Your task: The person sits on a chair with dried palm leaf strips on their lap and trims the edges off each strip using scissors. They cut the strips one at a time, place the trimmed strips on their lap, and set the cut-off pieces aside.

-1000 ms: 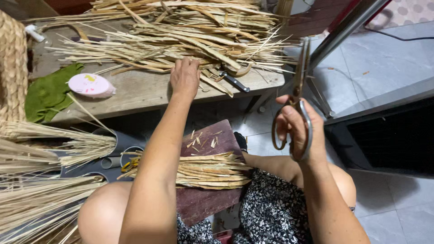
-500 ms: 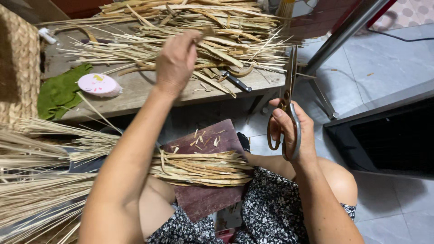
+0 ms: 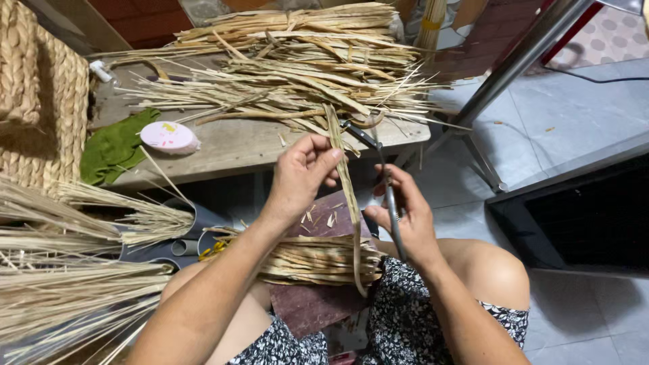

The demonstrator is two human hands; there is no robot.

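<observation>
Straw strip [image 3: 346, 196]: light, limp, brittle; take near its top.
Left hand [image 3: 301, 177]: pinching strip.
Right hand [image 3: 404, 215]: closed around scissors [image 3: 387, 196], just beside strip.

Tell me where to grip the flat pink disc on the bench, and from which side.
Take the pink disc by its rim, coming straight down from above. It lies flat on the wooden bench, so only the edge offers opposing faces. Pinch front to back: the green cloth crowds its left side, while the front and right look bare. Both hands, left and right, are busy with a straw strip and scissors.
</observation>
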